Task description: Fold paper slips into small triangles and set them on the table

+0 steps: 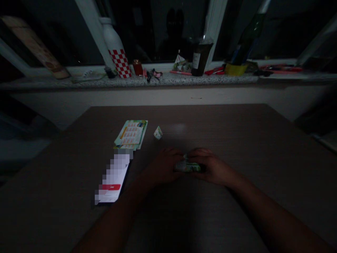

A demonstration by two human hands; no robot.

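Observation:
My left hand and my right hand meet in the middle of the brown table. Between them they pinch a small folded piece of printed green and white paper, low against the tabletop. Both sets of fingers are curled onto it. A tiny folded paper shape lies a little beyond my left hand. Further left lies a stack of green printed sheets. The scene is very dark.
A lit phone lies on the table left of my left arm. Along the stone windowsill stand a red-and-white checked bottle, a small red jar, a dark cup, a yellow bowl and small clutter.

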